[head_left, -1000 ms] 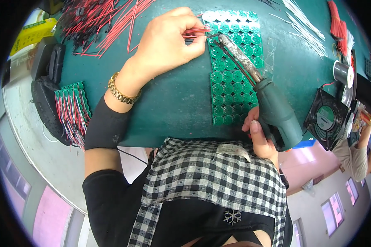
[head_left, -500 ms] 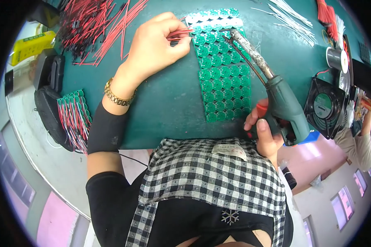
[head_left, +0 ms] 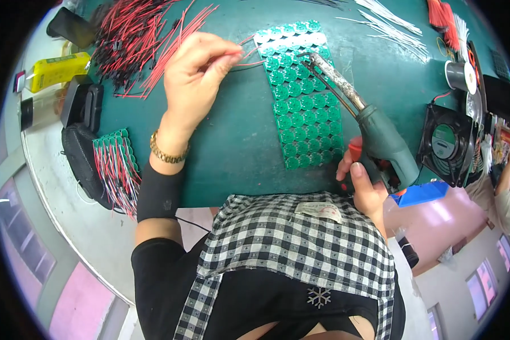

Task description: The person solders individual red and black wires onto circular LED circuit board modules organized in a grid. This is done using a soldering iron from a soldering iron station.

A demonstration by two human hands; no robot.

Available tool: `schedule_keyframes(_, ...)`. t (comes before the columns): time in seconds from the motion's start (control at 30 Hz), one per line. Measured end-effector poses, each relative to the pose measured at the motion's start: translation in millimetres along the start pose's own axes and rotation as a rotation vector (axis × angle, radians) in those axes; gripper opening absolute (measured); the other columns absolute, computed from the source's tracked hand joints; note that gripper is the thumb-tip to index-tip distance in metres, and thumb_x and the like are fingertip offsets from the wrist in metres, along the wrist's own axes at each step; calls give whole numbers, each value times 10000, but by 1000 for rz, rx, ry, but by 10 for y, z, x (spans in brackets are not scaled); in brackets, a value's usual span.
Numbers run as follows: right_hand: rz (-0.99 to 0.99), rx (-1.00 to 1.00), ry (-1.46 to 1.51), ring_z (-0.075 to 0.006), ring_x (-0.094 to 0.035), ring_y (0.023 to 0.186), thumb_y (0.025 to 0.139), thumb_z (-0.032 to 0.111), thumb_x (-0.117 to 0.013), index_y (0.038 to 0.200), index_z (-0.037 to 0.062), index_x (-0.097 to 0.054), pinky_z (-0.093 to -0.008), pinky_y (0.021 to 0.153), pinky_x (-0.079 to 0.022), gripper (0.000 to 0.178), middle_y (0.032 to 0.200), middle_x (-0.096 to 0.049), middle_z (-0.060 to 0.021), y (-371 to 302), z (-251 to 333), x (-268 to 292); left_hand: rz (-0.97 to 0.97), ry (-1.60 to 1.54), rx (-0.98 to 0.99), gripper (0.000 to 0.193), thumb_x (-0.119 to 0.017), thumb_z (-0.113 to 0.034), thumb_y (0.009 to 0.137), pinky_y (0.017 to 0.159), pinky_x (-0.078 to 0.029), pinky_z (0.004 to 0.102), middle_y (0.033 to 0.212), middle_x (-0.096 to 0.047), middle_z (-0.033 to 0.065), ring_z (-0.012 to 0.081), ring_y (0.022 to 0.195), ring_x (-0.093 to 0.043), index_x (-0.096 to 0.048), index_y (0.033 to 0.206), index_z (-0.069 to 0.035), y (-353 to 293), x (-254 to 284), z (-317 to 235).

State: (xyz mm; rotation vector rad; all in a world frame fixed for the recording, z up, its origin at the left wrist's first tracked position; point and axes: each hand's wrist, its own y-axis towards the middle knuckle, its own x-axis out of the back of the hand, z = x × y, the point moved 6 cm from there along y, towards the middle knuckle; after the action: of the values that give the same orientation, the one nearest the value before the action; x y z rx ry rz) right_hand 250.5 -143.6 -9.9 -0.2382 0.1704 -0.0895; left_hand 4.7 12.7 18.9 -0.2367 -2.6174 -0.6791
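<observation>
My right hand [head_left: 366, 184] is closed round the dark green grip of a soldering gun [head_left: 382, 133]. Its scorched metal barrel points up and left, and the tip hangs over the upper rows of a panel of round green circuit boards [head_left: 309, 116]. To the left of the panel's upper part, my left hand [head_left: 195, 82] has thumb and forefinger pinched on red wire. Thin red wires [head_left: 249, 64] stretch between those fingertips and the panel's left edge; whether they are joined to it is too small to tell.
Loose red and black wires [head_left: 127, 42] lie at the far left, white wires [head_left: 394, 28] at the far right. A black fan [head_left: 445, 144] and solder spool [head_left: 460, 77] stand right. A wired board panel [head_left: 117, 170] and yellow bottle [head_left: 59, 72] are left. Another person's arm [head_left: 501, 181] shows far right.
My left hand has drawn back leftward from the panel's edge, and more wire shows between fingers and boards. The soldering gun has shifted slightly left and down, still over the upper rows.
</observation>
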Motion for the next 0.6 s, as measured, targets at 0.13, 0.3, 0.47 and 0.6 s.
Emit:
schedule_keyframes(0.13, 27, 9, -75, -151, -558, 658, 827, 109, -622, 1124, -18, -514, -291, 579, -470, 340, 799, -572, -72, -3, -54, -8, 51, -20, 79, 114, -704, 21, 745, 591, -462, 221, 788, -607, 48, 117, 682, -576, -688, 850, -21, -192, -222, -25)
schedule_keyframes(0.3, 75, 136, -270, -128, -570, 632, 814, 56, -629, 1025, -9, -567, -275, 566, -470, 229, 740, -594, -49, 25, -77, -27, 111, 84, 204, 89, -660, 31, 748, 569, -451, 204, 781, -578, 37, 75, 639, -544, -647, 830, -3, -206, -344, 57)
schedule_keyframes(0.47, 120, -1, -135, -173, -544, 708, 832, 150, -621, 1185, -24, -490, -303, 599, -471, 414, 882, -547, -95, -60, -157, -60, 29, 92, 235, 87, -644, 23, 696, 575, -477, 206, 752, -574, 39, 92, 624, -571, -623, 776, -3, -247, -269, 113)
schedule_keyframes(0.6, 50, 38, -67, -126, -565, 618, 804, 31, -628, 1015, -1, -569, -273, 560, -468, 222, 754, -598, -50, -43, -123, -88, 11, 46, 251, 93, -645, 28, 678, 578, -475, 207, 751, -575, 36, 84, 619, -563, -616, 764, 5, -251, -247, 135)
